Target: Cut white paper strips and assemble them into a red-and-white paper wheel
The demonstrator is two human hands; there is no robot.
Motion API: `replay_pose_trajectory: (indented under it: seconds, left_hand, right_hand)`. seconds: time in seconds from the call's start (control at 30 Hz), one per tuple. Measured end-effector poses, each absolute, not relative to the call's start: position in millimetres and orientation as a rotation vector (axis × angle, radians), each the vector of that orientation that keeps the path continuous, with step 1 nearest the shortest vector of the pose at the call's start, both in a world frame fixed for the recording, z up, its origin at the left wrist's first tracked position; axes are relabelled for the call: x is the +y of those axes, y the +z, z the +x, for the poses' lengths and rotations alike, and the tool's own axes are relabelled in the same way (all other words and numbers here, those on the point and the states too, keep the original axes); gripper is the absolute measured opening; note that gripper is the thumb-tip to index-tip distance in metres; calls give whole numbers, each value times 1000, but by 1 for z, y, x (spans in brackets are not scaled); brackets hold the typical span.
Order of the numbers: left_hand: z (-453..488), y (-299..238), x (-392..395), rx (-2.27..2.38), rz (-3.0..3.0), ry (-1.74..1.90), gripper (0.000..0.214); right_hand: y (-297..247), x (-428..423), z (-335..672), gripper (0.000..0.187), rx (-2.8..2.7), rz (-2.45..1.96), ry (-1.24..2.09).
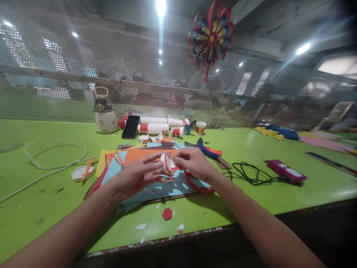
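Note:
My left hand [145, 172] holds a short white paper cup piece [165, 164] with a red band between thumb and fingers. From the other side my right hand [192, 160] pinches the edge of the same piece, its fingers closed. Both hands are above a pile of coloured paper, with a light blue sheet [156, 191] on top and an orange sheet [134, 158] behind it. Beneath my right hand lies a red loop [199, 189], perhaps a scissors handle, partly hidden. A red paper hexagon [167, 214] rests near the table edge.
A blue glue gun [206, 149] lies behind my right hand, its black cord [251, 176] coiled near a purple box [286, 172]. Farther back are a phone [131, 127], stacked paper cups [153, 128] and a bottle [106, 119]. A pale cable [55, 173] crosses the left side.

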State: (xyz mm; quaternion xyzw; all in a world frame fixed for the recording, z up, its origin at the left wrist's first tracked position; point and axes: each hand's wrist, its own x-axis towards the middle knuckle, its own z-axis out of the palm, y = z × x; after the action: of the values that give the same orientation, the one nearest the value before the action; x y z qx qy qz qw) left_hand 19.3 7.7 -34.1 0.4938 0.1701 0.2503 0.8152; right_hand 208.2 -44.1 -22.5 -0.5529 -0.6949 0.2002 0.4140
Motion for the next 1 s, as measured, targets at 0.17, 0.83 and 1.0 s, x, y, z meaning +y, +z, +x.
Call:
replay_pose_trajectory:
  seconds: [0.17,0.83,1.0]
  left_hand:
    - [17,-31,9,377,1053,567,33]
    - [12,-35,23,394,1066,651,26]
    - [12,-40,27,380,1043,667,23]
  right_hand:
    - [-20,-35,229,31,-1666,-1521,335]
    - [-52,0,327,30,-1512,-2508,-209]
    - [-49,-1,332,29,-1435,-2392,-208]
